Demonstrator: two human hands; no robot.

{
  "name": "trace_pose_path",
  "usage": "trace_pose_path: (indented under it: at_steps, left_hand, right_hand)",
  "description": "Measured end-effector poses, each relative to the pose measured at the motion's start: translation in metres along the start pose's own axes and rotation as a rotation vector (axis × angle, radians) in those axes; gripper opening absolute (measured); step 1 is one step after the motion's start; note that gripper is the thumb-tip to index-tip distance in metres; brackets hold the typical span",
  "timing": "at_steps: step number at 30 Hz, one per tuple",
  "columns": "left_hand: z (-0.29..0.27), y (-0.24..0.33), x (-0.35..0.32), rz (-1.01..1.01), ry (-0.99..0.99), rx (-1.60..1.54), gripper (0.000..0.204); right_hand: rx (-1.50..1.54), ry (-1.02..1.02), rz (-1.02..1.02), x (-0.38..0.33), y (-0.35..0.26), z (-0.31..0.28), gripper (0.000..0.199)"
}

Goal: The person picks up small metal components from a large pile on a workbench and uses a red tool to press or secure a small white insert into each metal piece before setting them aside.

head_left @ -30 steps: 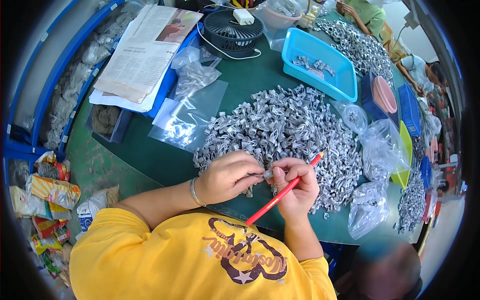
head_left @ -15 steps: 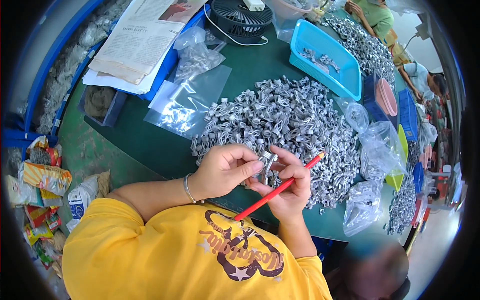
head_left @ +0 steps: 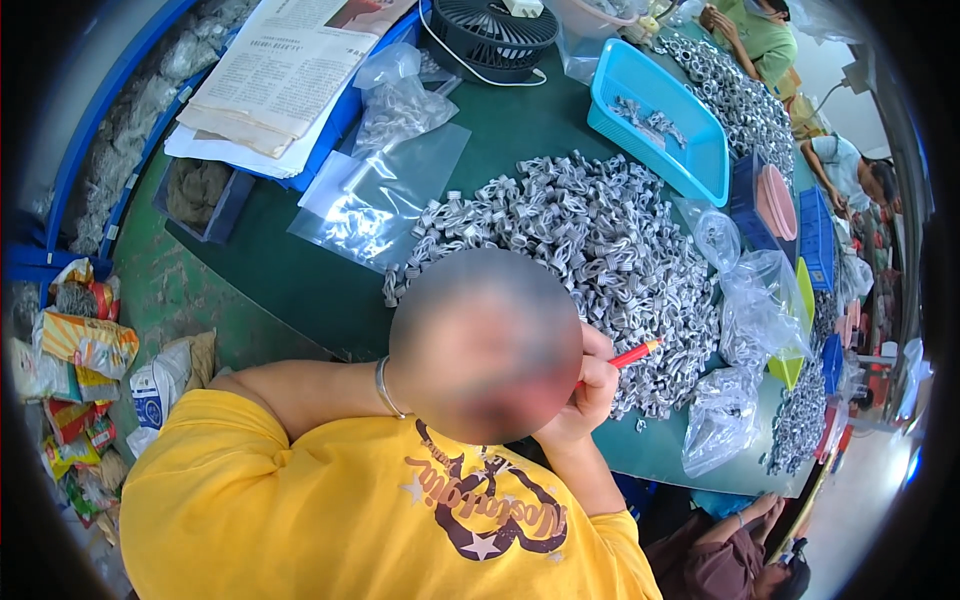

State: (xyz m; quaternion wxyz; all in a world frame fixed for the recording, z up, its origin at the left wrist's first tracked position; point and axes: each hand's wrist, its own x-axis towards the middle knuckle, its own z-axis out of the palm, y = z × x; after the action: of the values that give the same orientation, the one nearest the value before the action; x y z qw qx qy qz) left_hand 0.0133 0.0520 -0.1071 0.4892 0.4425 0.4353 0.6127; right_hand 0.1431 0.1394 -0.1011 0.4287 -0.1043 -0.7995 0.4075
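A round blurred patch covers my left hand and most of what lies between my hands. Only my left wrist with a silver bangle point(head_left: 386, 388) shows clearly at its edge. Beside the patch, the fingers of my right hand point(head_left: 595, 385) are bent around a red pencil point(head_left: 634, 354), whose tip points up and right. Whether a metal part is still between my hands is hidden. Just beyond them spreads a large pile of small grey metal parts point(head_left: 610, 230) with looped ends, on the green table point(head_left: 270, 270).
Behind the pile are a turquoise basket point(head_left: 660, 170) with some parts and a black fan point(head_left: 490, 40). Clear bags point(head_left: 750, 300) lie at right. Newspapers point(head_left: 270, 80) rest on a blue bin at left. Co-workers sit at far right; another person point(head_left: 720, 560) is at lower right.
A blurred patch now covers my hands, which earlier held a small silver metal part. The pencil tip has shifted slightly right and down. The blurred person at lower right now shows arms.
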Motion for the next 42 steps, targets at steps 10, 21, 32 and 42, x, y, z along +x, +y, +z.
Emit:
trace_pose_path:
  at_steps: [10,21,32,42]
  left_hand:
    - [0.007,0.008,0.006,0.230,-0.055,0.201,0.022]
    - [0.016,0.021,0.012,0.592,-0.032,0.581,0.030]
    - [0.000,-0.007,0.011,0.216,-0.268,0.270,0.030]
    - [0.000,0.012,0.021,-0.081,-0.178,0.537,0.023]
  right_hand:
    - [0.420,0.265,-0.022,-0.006,0.004,0.023,0.029]
    - [0.598,0.284,-0.051,-0.002,0.001,0.009,0.035]
    - [0.192,0.032,0.021,-0.011,0.008,-0.020,0.049]
    - [0.104,-0.109,-0.015,-0.002,0.000,-0.020,0.052]
